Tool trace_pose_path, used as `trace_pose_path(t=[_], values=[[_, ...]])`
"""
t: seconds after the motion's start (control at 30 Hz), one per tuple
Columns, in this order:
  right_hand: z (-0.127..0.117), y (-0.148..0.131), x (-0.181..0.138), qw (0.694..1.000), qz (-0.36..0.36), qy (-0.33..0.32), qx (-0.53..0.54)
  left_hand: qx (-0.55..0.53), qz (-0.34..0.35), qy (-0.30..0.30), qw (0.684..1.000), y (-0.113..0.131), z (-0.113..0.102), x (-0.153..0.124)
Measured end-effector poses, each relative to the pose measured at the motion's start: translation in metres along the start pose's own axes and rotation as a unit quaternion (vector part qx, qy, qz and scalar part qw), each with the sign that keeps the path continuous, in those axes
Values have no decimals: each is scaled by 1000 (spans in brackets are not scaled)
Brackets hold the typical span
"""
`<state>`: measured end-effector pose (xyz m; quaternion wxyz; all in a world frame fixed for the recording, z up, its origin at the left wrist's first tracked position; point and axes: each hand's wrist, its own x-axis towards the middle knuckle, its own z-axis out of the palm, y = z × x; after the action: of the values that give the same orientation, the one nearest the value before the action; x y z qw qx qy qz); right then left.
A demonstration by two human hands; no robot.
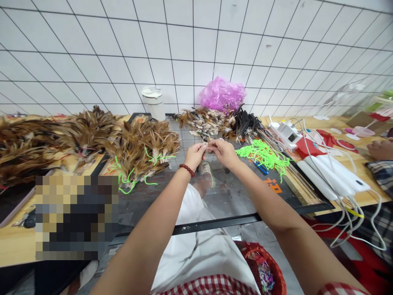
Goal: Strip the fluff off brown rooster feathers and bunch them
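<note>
My left hand and my right hand meet over the glass tabletop, fingers pinched together on small feathers held between them. A red bead bracelet circles my left wrist. Just beyond the hands lies a loose pile of mottled feathers with black ones beside it. Bundled brown feathers tied with green cord lie to the left. Neon green cords and blue scissors lie to the right.
A white lidded cup and a pink plastic bag stand by the tiled wall. White power packs with cables sit at right, near another person's hand. A red basket is below. More brown feathers fill the left.
</note>
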<state>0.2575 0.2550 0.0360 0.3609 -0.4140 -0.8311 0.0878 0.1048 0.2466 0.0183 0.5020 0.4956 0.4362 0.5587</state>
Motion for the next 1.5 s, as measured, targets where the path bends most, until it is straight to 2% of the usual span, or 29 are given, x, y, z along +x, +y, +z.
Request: trace_pose_path(t=[0.17,0.37,0.47,0.63,0.8,0.9,1.03,1.1,1.17,1.27,1.37,1.5], values=[[-2,-3,0,996,15,54,74,-26,-11,-5,1000,-1,1,1],[-6,-9,1,985,17,61,158,-72,0,45,996,0,-1,3],[-6,-9,1,986,17,81,144,-45,-6,11,999,2,0,1],[-3,-8,-1,991,15,118,61,12,-3,-53,999,4,3,-4],[-1,0,0,991,31,125,39,-10,-2,-77,997,4,2,-3],[0,9,0,993,72,90,-2,-26,42,-48,998,6,1,-1],[2,14,-2,983,104,-33,-145,-42,76,17,996,6,0,2],[2,12,-3,972,107,-72,-194,-65,84,45,993,4,-1,5],[1,9,-3,970,108,-74,-206,-91,73,65,991,2,-1,7],[-3,7,-2,977,102,-41,-183,-99,50,78,991,0,-1,8],[-4,6,0,984,78,-25,-160,-52,57,77,994,0,-2,7],[-2,6,-1,991,10,-29,-128,20,73,50,996,-3,-3,5]])
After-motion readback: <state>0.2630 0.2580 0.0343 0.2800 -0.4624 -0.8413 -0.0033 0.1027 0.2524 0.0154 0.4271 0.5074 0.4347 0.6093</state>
